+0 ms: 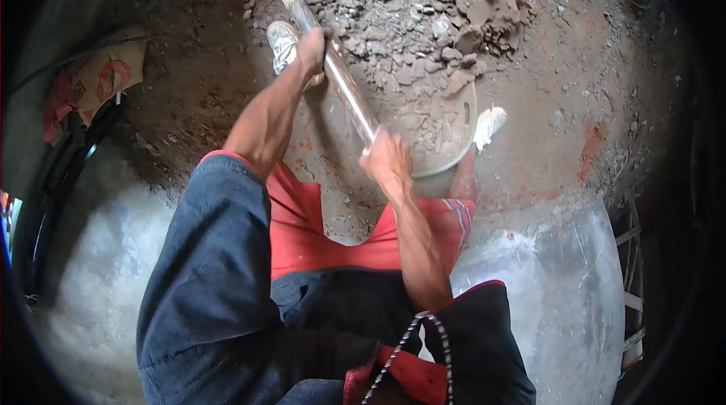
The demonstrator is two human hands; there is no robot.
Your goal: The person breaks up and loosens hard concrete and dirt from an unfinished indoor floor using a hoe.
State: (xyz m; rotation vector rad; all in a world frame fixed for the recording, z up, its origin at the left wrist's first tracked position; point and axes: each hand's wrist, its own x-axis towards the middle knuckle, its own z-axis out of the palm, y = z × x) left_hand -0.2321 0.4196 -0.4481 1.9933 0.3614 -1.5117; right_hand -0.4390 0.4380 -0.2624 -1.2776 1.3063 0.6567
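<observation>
My left hand [311, 51] is wrapped round the upper part of a long wooden handle [348, 91]. Lower down, near the handle's near end, my right hand [389, 161] grips it too. The handle slants up to the left and ends in a pale, whitish tip beside the rubble; no tool head can be made out. A heap of broken rubble [423, 19] lies ahead of my hands. Just beyond my right hand is a shallow pan [448, 167] with a slot in its rim and dusty debris inside it.
My shoes [283, 43] stand on either side of the pan on the dirt floor [560, 155]. Smooth grey concrete [544, 291] lies near my legs. At the left are a torn printed cardboard piece [113, 76] and dark pipes [68, 170].
</observation>
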